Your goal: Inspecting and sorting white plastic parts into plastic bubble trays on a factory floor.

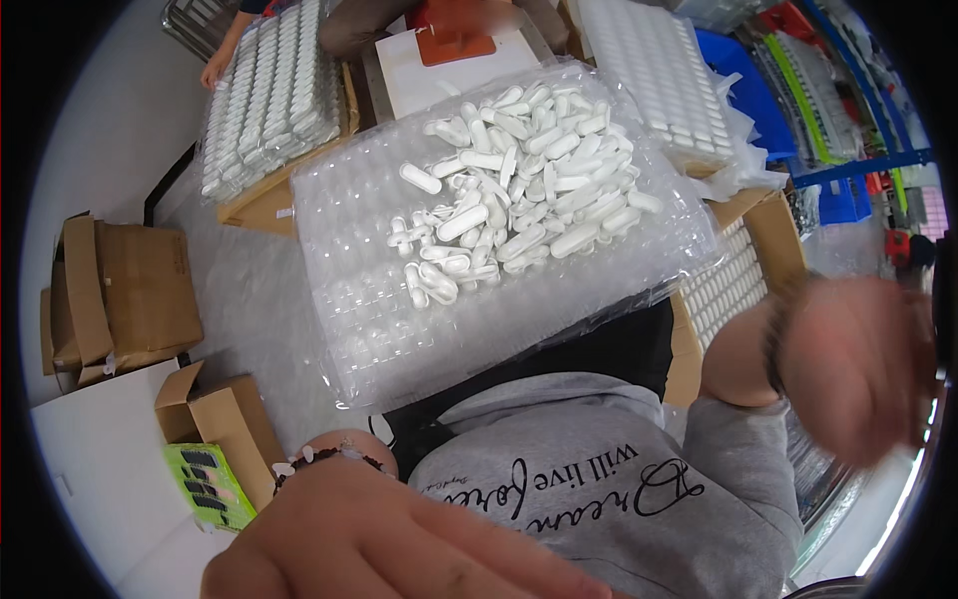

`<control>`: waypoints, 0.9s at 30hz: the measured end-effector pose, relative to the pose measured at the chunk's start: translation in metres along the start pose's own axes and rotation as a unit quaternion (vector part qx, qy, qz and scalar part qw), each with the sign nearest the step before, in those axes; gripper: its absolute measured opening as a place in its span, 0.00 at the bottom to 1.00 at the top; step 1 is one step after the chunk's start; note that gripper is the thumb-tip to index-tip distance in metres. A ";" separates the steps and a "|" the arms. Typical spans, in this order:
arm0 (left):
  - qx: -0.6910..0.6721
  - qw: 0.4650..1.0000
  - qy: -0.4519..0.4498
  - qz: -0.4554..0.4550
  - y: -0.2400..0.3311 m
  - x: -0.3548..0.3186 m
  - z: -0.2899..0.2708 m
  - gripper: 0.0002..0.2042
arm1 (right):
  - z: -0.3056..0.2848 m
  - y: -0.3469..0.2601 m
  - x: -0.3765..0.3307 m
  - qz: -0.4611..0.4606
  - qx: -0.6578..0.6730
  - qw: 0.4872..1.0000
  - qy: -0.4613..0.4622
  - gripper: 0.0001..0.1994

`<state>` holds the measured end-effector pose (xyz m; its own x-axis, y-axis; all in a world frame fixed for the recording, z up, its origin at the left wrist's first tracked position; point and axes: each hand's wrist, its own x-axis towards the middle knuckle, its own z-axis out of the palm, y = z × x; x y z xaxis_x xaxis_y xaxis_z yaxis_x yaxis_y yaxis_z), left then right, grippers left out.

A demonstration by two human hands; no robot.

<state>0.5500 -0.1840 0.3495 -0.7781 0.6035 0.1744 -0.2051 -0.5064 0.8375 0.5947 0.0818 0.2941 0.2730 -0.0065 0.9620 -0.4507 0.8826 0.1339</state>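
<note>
My left hand [389, 544] is raised close to the camera at the lower edge, a beaded bracelet on its wrist. Its fingers run toward the lower right and their tips are cut off, so their grip is hidden. At the right rim, my right hand [858, 369] is also lifted and smeared by motion, with a dark band at the wrist. Both hands are away from the heap of small white oval plastic pieces [574, 240]. That heap lies on a stack of clear plastic trays [364, 329] in front of my lap.
More stacked trays of white parts [269, 110] stand at the far left and far right [664, 70]. An open cardboard box [768, 240] holds filled trays beside me. Cardboard boxes [150, 290] sit at left. Across from me, another person's hand [215, 70] touches the left stack.
</note>
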 end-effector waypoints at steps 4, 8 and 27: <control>-0.082 0.994 -0.068 -0.008 -0.027 0.002 -0.034 0.08 | 0.016 0.033 -0.123 0.340 0.038 0.822 -0.456 0.12; 0.118 0.974 -0.182 0.059 -0.091 0.054 -0.107 0.13 | -0.012 0.041 -0.197 0.307 -0.035 0.714 -0.628 0.08; 0.594 0.804 -0.021 -0.025 -0.221 0.069 -0.218 0.05 | 0.034 -0.002 -0.190 0.410 0.088 0.697 -0.582 0.05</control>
<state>0.4119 -0.1646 0.0639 -0.7608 0.6377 0.1206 0.4948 0.4495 0.7438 0.5148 0.0656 0.1192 -0.9658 -0.0005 0.2591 -0.1736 0.7435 -0.6458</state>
